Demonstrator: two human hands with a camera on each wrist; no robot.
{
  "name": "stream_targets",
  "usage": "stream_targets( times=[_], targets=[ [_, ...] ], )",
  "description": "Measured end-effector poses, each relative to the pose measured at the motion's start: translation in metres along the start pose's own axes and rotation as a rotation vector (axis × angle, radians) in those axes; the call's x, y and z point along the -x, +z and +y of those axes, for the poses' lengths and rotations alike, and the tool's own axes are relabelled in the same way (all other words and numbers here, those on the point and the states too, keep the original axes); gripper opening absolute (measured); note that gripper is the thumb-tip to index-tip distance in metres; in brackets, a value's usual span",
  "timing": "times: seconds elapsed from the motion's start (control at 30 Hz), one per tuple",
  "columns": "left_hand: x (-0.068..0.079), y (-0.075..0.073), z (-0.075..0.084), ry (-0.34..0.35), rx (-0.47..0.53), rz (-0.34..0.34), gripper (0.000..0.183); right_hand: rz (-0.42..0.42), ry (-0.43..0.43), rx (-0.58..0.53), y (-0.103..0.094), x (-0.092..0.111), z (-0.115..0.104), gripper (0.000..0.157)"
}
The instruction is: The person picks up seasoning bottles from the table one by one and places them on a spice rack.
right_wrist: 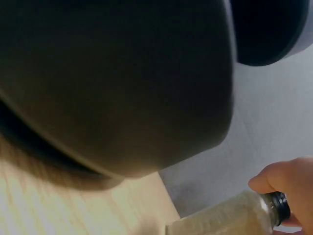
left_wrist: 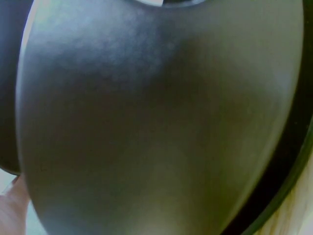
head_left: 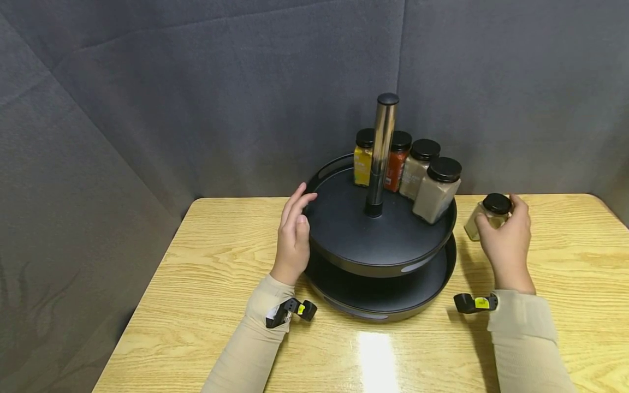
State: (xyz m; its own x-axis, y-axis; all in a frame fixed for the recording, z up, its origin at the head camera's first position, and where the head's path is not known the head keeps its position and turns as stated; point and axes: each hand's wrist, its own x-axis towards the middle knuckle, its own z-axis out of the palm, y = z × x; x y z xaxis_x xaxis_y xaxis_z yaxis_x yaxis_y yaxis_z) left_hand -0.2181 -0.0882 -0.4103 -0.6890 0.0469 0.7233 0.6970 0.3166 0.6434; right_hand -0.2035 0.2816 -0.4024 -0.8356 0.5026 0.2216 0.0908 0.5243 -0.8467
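A black two-tier turntable tray (head_left: pixel 344 229) with a shiny centre post (head_left: pixel 382 147) stands on the table. My left hand (head_left: pixel 294 240) is at the upper tier's left rim, fingers extended; whether it touches is hard to tell. To the right of the tray, my right hand (head_left: pixel 508 243) grips a spice jar (head_left: pixel 473 222) with a black lid, thumb on one side and fingers on the other. In the right wrist view this jar (right_wrist: pixel 230 215) shows pale contents. The left wrist view is filled by the tray's side (left_wrist: pixel 156 122).
Several black-lidded jars stand along the upper tier's back and right: a yellow one (head_left: pixel 362 164), a red one (head_left: pixel 396 166), and beige ones such as the front jar (head_left: pixel 435 196). A grey cloth (head_left: pixel 221 109) hangs behind the wooden table (head_left: pixel 206 267).
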Motion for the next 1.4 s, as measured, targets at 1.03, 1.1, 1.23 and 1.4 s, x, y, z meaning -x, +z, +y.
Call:
stream_targets(
  times=[1.03,1.1,1.23,1.4],
  targets=[
    [0.002,0.0,-0.002,0.007,0.01,-0.002,0.064,-0.113,0.094,0.113,0.004,-0.002,0.025,0.068],
    [0.002,0.0,-0.002,0.007,0.008,-0.005,0.065,-0.111,0.09,0.11,0.004,-0.002,0.025,0.068],
    [0.001,0.0,0.0,0.007,0.005,-0.006,0.065,-0.102,0.086,0.106,0.004,-0.002,0.025,0.067],
    [0.001,0.0,0.001,0.006,0.004,-0.008,0.061,-0.078,0.087,0.106,0.005,-0.002,0.025,0.066]
  ],
)
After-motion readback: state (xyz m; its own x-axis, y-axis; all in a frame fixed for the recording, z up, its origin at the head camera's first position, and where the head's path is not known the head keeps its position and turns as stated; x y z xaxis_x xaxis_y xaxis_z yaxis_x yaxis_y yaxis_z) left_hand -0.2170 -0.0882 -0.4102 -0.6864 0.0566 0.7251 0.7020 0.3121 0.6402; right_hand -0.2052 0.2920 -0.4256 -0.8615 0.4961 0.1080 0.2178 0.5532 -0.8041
